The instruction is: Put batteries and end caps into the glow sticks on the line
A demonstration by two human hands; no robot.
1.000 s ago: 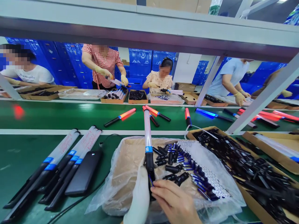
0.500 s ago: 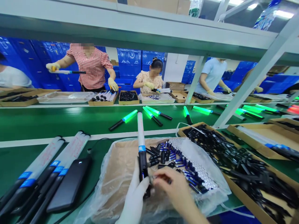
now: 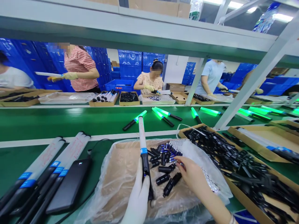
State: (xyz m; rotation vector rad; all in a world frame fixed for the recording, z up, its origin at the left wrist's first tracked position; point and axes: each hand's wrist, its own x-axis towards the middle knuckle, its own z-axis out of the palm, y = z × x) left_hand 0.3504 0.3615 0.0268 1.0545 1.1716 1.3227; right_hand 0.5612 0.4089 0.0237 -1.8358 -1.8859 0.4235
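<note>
My left hand (image 3: pixel 137 196), in a white glove, is closed around the black handle of a light stick (image 3: pixel 143 137). The stick points away from me, its unlit white tube up and a blue band at the joint. An opening in the handle shows near my thumb. My bare right hand (image 3: pixel 192 175) is at the batteries (image 3: pixel 171 149) in the lined tray (image 3: pixel 121 165), fingertips pinched on a small blue-and-silver battery, partly hidden. Several black cylindrical pieces (image 3: pixel 165 169) lie between my hands.
Several light sticks (image 3: pixel 66 151) and a black phone (image 3: pixel 70 185) with a cable lie left. A box of black parts (image 3: pixel 233 168) is at right. Green-lit sticks (image 3: pixel 161 116) lie on the green belt (image 3: pixel 70 119). Co-workers sit and stand beyond; a slanted white post (image 3: pixel 252 70) crosses the right.
My right hand has moved from the stick's handle away to the right, onto the batteries. Lit sticks on the belt have shifted right. The co-worker in checks has turned left.
</note>
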